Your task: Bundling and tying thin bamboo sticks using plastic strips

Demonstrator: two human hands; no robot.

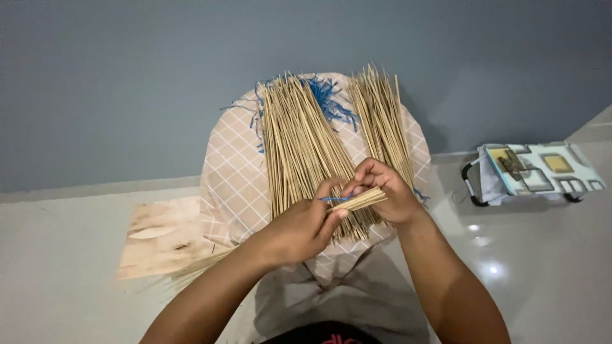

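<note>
- The cushion [233,185], checked and pale, is the landmark; a flat brown sheet [162,236] lies on the floor just left of its lower edge, with a few loose sticks trailing beside it.
- A wide sheaf of sticks [296,143] lies on the cushion, long axis running away from the person, with blue string [328,95] frayed at its far end.
- The left hand [306,226] sits over the cushion's near edge, fingers curled, thumb and forefinger pinching a blue strand [335,199] and touching the small bundle.
- The small bundle [360,199] lies crosswise to the sheaf, between both hands and nearest the right.
- The right hand [382,191] is closed round that bundle's right end, fingers pressed together.
- A second sheaf [382,118] lies on the cushion's right side, behind the right hand.
- A patterned box [542,169] stands on the floor well right of the cushion.
</note>
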